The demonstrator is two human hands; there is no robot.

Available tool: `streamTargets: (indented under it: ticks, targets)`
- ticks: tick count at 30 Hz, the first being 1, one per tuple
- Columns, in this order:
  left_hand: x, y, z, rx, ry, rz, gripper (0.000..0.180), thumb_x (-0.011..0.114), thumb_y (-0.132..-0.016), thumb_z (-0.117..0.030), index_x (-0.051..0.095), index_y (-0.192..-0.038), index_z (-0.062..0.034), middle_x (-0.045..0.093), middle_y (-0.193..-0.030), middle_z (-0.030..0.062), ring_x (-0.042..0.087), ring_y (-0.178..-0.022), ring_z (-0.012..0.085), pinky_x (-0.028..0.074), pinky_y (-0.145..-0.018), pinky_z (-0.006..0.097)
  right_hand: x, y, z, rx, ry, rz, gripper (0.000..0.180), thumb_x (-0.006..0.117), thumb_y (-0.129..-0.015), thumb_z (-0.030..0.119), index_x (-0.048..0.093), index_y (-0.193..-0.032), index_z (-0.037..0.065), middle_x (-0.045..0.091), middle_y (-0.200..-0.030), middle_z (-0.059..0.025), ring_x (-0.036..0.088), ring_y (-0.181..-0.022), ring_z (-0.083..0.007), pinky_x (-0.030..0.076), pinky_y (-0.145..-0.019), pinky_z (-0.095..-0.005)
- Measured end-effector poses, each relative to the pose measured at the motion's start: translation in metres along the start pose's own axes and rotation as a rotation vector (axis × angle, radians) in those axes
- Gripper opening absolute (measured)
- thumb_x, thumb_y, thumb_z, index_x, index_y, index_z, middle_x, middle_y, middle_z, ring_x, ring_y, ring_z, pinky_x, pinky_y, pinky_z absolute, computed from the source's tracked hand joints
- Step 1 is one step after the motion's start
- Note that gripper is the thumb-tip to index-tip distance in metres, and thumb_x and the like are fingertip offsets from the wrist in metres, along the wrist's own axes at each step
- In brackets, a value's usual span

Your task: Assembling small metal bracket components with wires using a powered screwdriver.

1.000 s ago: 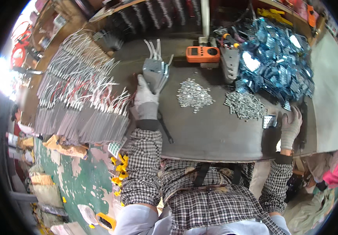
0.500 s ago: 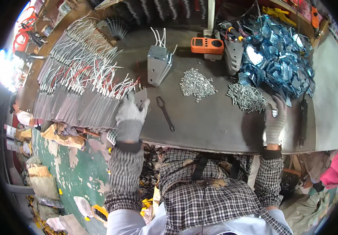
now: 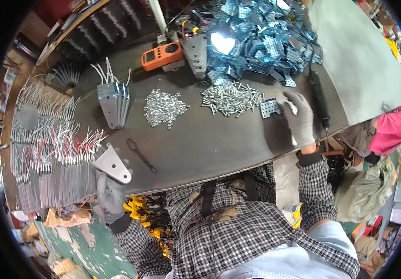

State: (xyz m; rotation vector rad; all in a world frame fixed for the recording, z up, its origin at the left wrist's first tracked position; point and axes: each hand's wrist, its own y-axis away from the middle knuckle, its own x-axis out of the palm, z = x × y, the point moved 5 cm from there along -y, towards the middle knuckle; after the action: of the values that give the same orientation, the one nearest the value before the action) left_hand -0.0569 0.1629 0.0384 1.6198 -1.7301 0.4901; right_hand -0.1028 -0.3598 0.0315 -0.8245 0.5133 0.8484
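My left hand (image 3: 110, 193), in a grey-white glove, is closed on the lower end of a flat grey triangular plate (image 3: 112, 163) with round holes. It is beside the front of a row of similar grey plates with white and red wires. My right hand (image 3: 299, 120), gloved too, grips a small perforated metal bracket (image 3: 270, 108) at its right end. That bracket is just right of a heap of screws (image 3: 233, 99). Between the hands lie a dark flat wrench (image 3: 142, 156) and a pile of small nuts (image 3: 164, 108).
A stack of wired grey plates (image 3: 113, 104) stands upright near an orange meter (image 3: 162, 56). Blue-filmed metal brackets (image 3: 265, 42) are heaped at the back. A black power screwdriver (image 3: 319, 95) lies to the right. The table's curved front edge runs close to my body.
My view has turned to the right. The left hand has drawn a grey plate away from the row, toward me. A perforated bracket now shows in my right hand.
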Motion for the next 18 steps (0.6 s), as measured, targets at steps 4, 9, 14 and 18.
streamTargets:
  ticks: [4,9,14,18]
  targets:
    - [0.073,-0.028,0.081,-0.323,0.275,0.278,0.054,0.048,-0.101,-0.033,0.034,-0.143,-0.0019,0.049,-0.132,0.0215,0.062,-0.102,0.0349,0.060,-0.078,0.044,0.015,-0.011,0.024,-0.221,0.295,0.136,0.023,0.069,-0.080,0.014,0.069,-0.103,0.010,0.064,-0.105,-0.0115,0.057,-0.105,-0.0303,0.044,-0.090,-0.0415]
    - [0.140,-0.031,0.172,-0.279,-0.272,0.427,0.036,0.046,-0.102,-0.021,0.053,-0.130,-0.0010,0.065,-0.115,0.0146,0.066,-0.094,0.0223,0.053,-0.083,0.032,0.007,0.000,0.069,-0.103,-0.235,-0.038,0.017,0.067,-0.079,0.001,0.067,-0.096,0.005,0.060,-0.092,-0.0139,0.060,-0.086,-0.0311,0.049,-0.075,-0.0374]
    - [0.133,-0.026,0.212,-0.331,-0.210,0.260,0.033,0.057,-0.099,-0.027,0.060,-0.118,-0.0012,0.067,-0.103,0.0079,0.067,-0.087,0.0187,0.056,-0.075,0.031,0.036,0.015,0.103,-0.053,-0.470,0.217,0.016,0.070,-0.080,0.008,0.068,-0.096,0.006,0.066,-0.089,-0.0133,0.063,-0.082,-0.0338,0.051,-0.073,-0.0377]
    - [0.123,-0.031,0.193,-0.403,-0.250,0.193,0.040,0.057,-0.098,-0.034,0.059,-0.118,0.0008,0.066,-0.103,0.0124,0.068,-0.087,0.0230,0.058,-0.071,0.032,0.040,-0.039,0.009,0.150,0.107,0.223,0.022,0.064,-0.085,0.019,0.066,-0.102,0.005,0.068,-0.088,-0.0190,0.066,-0.087,-0.0348,0.053,-0.075,-0.0419]
